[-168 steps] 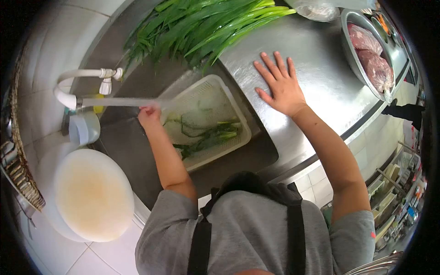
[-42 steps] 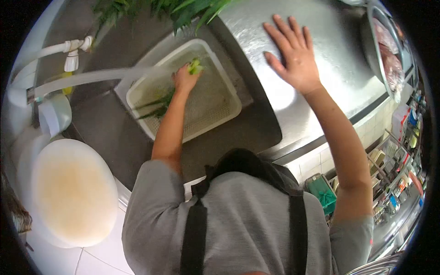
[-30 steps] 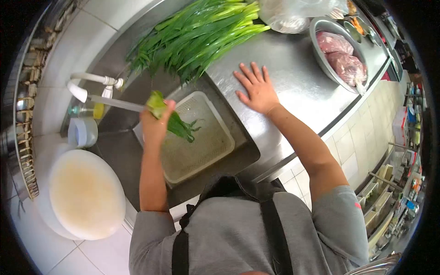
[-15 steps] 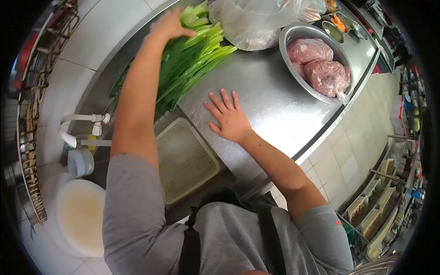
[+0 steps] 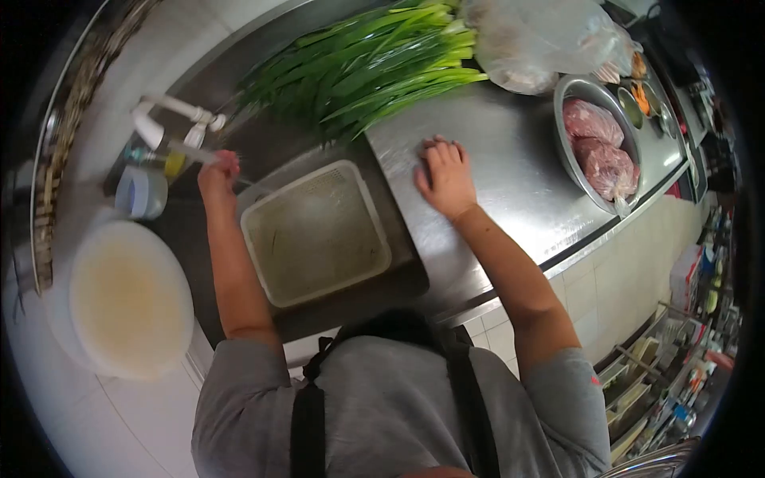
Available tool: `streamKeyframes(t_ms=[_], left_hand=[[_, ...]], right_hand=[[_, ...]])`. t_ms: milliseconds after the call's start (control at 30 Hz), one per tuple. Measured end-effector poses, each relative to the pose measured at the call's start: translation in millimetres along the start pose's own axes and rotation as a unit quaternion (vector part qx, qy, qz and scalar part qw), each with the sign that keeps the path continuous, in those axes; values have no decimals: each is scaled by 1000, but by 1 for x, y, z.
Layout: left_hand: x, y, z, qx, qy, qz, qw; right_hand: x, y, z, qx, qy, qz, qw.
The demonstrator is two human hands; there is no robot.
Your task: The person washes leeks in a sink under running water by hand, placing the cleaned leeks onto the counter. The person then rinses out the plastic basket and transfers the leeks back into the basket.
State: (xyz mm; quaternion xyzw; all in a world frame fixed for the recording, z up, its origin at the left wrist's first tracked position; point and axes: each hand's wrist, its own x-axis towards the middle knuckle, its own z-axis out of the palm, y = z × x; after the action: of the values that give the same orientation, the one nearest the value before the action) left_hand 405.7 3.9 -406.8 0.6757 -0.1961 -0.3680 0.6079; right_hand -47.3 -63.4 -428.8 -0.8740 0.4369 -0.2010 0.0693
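Note:
My left hand point(image 5: 220, 167) is in the water stream beside the white faucet point(image 5: 167, 135), over the sink's left side. Its fingers are curled together, with nothing seen in them. Below and right of it, a white perforated basket point(image 5: 319, 231) sits in the steel sink point(image 5: 410, 275), with water and a few dark bits inside. My right hand point(image 5: 448, 177) rests palm down on the steel counter point(image 5: 510, 135), fingers slightly bent and apart, holding nothing. Long green leafy stalks point(image 5: 374, 68) lie in a pile above the basket.
A steel bowl point(image 5: 567, 155) of bagged red meat stands at the right, near clear plastic bags point(image 5: 542, 36). Small bowls point(image 5: 629, 107) are behind it. At the left are a round white board point(image 5: 131, 299) and a pale tub point(image 5: 142, 193). Shelving point(image 5: 637, 366) stands lower right.
My left hand has left the stalk pile, where it laid down a green bunch, and moved down to the running water. My right hand's fingers have bent. The view has shifted.

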Motion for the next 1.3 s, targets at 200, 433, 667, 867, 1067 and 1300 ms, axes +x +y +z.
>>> streamKeyframes(t_ms=[200, 433, 667, 867, 1067, 1300], left_hand=[[-19, 19, -13, 0, -126, -66, 990], [-37, 81, -10, 130, -223, -74, 963], [-30, 95, -22, 210, -226, -61, 949], [-14, 93, -17, 181, -227, 44, 956], [-22, 108, -17, 223, -153, 31, 962], [-72, 178, -71, 360, -233, 16, 903]], right_hand=[[35, -85, 36, 173, -10, -202, 964], [-69, -93, 263, 341, -273, 540, 720], [-56, -95, 234, 228, -315, 392, 834], [-13, -224, 93, 407, -247, 180, 861], [-41, -233, -3, 280, -147, -237, 919], [-27, -223, -141, 136, -7, -431, 892]])
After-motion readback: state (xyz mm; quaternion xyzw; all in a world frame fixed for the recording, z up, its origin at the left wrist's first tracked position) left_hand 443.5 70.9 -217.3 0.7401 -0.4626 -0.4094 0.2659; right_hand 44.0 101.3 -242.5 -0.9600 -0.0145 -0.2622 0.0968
